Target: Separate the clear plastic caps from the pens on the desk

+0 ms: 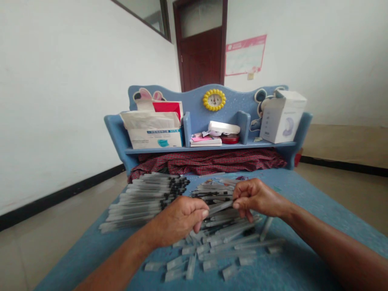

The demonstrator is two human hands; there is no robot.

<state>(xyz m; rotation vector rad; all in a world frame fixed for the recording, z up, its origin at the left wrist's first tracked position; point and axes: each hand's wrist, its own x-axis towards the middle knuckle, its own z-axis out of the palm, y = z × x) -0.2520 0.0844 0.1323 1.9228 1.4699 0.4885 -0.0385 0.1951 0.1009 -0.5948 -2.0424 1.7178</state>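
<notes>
Between my two hands a translucent pen barrel (220,207) is held slightly tilted above the desk. My left hand (178,220) is closed in a pinch on its left end. At the other end, the thumb and fingers of my right hand (257,198) pinch it too; whether they also hold a small part is hidden. Below lie loose pen parts (224,233), some clear and some dark, in a disordered heap. Several clear pen caps (209,264) are scattered nearer me. To the left, many pens with black ends (139,201) are stacked side by side.
The blue desk (306,194) has a raised shelf at its back. On it stand a mask box (154,137), a stack of papers (206,141), a round red tin (230,139) and a white box (281,119). A checked cloth (209,161) lies bunched beneath.
</notes>
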